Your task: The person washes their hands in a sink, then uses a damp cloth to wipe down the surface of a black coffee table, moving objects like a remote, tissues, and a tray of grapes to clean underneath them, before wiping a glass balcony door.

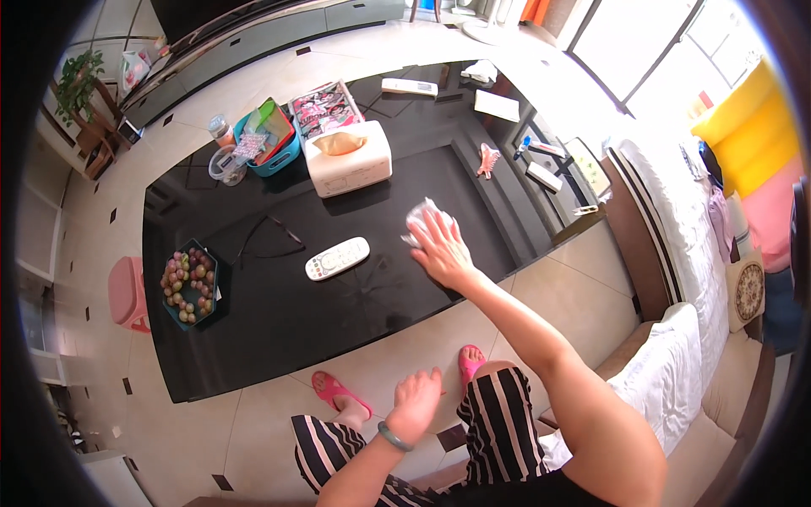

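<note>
My right hand (442, 249) presses a crumpled white tissue (426, 218) flat on the glossy black coffee table (285, 342), its fingers spread over it. Above my knees hangs my left hand (417, 402), a bangle on its wrist; it touches nothing, and its fingers look loosely curled. Left of the tissue lies a white remote control (337, 258), and beyond that a pair of dark-framed glasses (288, 234). A white tissue box (350, 166) stands behind the remote. Grapes (184, 274) fill a dark green tray (184, 322) at the table's left end.
A blue basket (279, 163), a clear plastic tub (227, 166) and a printed box (326, 111) stand by the tissue box. Further right lie a pink hair claw clip (487, 160) and a white box (497, 106). A pink stool (128, 293) is at the left, a sofa (722, 393) at the right.
</note>
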`<control>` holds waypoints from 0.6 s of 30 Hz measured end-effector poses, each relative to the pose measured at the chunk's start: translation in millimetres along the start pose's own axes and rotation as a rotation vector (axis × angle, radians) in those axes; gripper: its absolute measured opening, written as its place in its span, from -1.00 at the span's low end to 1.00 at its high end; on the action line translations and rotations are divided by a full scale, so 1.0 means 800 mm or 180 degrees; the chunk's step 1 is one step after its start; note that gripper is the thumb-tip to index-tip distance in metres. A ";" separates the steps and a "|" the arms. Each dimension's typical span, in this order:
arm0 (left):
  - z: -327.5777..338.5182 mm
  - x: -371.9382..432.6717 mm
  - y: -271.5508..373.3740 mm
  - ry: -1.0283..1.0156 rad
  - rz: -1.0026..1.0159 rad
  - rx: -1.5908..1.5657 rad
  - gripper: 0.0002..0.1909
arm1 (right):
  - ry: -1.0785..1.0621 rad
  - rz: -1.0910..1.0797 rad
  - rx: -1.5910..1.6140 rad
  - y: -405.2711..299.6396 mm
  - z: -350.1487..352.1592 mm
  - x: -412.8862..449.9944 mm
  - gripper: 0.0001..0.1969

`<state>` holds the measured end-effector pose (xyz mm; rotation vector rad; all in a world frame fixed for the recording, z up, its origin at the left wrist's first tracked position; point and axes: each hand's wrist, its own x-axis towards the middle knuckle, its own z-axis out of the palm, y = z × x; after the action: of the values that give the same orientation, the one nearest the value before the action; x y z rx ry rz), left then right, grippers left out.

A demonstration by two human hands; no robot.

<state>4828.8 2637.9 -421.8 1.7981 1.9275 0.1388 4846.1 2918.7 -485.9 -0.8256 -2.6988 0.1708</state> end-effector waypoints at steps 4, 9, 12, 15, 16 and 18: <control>-0.003 -0.002 0.004 -0.0065 0.0014 0.0017 -0.69 | -0.0522 0.0671 -0.0306 0.071 -0.062 -0.103 -0.30; -0.004 -0.016 -0.004 0.0123 0.0045 0.0126 -0.67 | 0.0056 0.1030 -0.0604 0.187 -0.037 -0.068 -0.29; 0.003 -0.018 -0.010 0.0042 -0.0078 0.0205 -0.67 | 0.0059 0.1591 -0.0715 0.246 -0.008 0.012 -0.20; 0.008 -0.015 -0.017 -0.0045 -0.0152 0.0082 -0.67 | 0.0002 0.1975 -0.0658 0.266 0.009 0.074 -0.11; 0.005 -0.019 -0.019 0.0116 -0.0132 0.0150 -0.68 | -0.0062 0.1983 -0.0663 0.264 0.014 0.091 -0.12; 0.010 -0.018 -0.019 0.0027 -0.0241 0.0174 -0.68 | -0.0188 0.1998 -0.0641 0.258 0.024 0.124 -0.13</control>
<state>4818.0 2620.3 -430.8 1.7586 2.0205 0.0690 4870.5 3144.2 -519.7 -1.7324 -2.4413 0.0597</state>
